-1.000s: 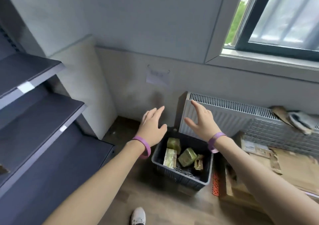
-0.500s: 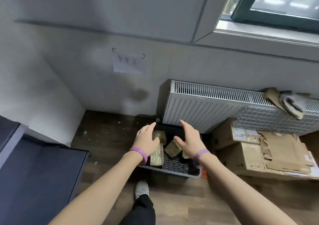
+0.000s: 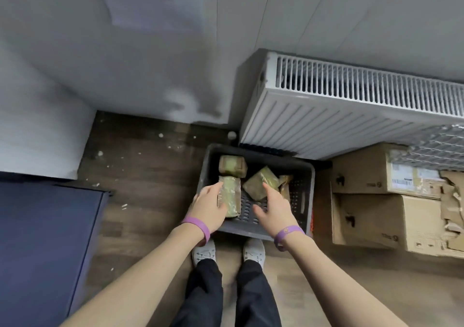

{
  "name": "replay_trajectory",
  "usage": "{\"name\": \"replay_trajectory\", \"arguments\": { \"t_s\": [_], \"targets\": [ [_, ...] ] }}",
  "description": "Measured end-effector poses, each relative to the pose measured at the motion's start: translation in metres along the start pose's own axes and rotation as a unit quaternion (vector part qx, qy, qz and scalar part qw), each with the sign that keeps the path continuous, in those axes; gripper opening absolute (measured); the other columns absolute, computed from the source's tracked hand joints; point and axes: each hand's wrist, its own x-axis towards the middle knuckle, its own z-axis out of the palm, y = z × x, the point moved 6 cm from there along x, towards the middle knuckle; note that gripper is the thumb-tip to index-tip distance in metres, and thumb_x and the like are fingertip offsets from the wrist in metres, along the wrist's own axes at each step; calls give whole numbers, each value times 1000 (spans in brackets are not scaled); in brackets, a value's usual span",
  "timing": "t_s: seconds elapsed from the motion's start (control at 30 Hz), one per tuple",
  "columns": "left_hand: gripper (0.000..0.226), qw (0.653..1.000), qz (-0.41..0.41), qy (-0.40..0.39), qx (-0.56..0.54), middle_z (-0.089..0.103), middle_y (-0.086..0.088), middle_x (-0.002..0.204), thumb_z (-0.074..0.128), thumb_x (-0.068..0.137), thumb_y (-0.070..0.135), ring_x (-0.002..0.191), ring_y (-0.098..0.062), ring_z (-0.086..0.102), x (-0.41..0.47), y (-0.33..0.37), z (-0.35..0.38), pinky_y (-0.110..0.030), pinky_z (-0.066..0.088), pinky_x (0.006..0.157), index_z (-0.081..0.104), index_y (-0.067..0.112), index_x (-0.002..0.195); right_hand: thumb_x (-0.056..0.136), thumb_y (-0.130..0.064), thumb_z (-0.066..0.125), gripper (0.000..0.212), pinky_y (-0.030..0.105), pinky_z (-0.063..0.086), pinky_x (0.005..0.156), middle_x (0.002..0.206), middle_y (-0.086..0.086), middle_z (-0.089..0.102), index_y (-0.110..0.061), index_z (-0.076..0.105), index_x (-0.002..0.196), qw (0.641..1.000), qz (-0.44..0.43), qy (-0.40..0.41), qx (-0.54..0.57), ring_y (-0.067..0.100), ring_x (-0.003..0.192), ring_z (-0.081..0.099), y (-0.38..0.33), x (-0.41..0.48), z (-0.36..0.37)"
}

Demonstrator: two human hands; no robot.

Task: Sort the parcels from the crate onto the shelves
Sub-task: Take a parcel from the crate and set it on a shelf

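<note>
head view: the person stands over the dark crate (image 3: 261,152), which sits on the wooden floor (image 3: 140,176) against the foot of the radiator (image 3: 351,115), so both arms reach straight down into it. four green-brown parcels lie loose inside. a long parcel (image 3: 231,198) lies along the left wall, a squat parcel (image 3: 232,166) sits in the back corner, a tilted parcel (image 3: 258,183) is in the middle, and a small parcel (image 3: 285,184) is beside it to the right.

the left hand (image 3: 208,207) lies against the long parcel with fingers nearly straight along its outer edge. it touches the parcel but is not wrapped round it, probably settling in for a lift from the side. the right hand (image 3: 272,211) is spread wide and holds nothing. its forefinger reaches over the tilted parcel, though whether it touches i cannot tell.

the spread suggests one parcel per hand, or a choice between them. the dark shelf (image 3: 42,238) waits low on the left, well apart from the crate, so each pick means a turn that way. cardboard boxes (image 3: 371,176) crowd the right side.
</note>
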Motion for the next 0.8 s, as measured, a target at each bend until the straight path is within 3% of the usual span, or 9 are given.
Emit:
{"name": "replay_trajectory", "arguments": {
  "t_s": [0.37,0.5,0.6,0.7,0.8],
  "targets": [
    [53,986,-136,-57,-72,36,-6,148,44,97,20,128,-23,44,178,-133,174,-29,37,97,31,26,147,96,-28,48,64,40,29,109,151,10,32,-18,17,152,989,76,-126,-18,37,134,33,134,163,182],
    [51,975,-174,-28,-138,48,-5,140,46,97,19,95,-10,54,245,-177,214,-24,37,84,33,21,146,95,-27,50,66,43,34,109,151,13,32,-16,16,151,983,110,-148,-3,37,133,36,174,218,247],
    [57,959,-208,-12,-191,42,-1,145,48,97,24,98,-10,55,286,-207,237,-19,38,80,25,22,150,93,-25,53,77,44,29,112,155,11,25,-14,5,152,979,130,-149,38,36,138,30,189,251,287],
    [62,946,-216,-40,-240,47,9,138,53,91,28,116,-14,54,311,-222,255,-25,41,94,29,31,148,90,-21,57,89,40,33,111,153,7,30,-16,-6,153,972,150,-125,130,31,136,37,195,272,308],
    [44,934,-223,-56,-274,64,3,118,51,87,26,103,-21,63,315,-225,263,-42,50,94,51,32,130,89,-19,61,91,38,40,106,143,2,44,-21,-3,153,940,198,-122,251,25,124,50,195,272,313]
  ]
}}
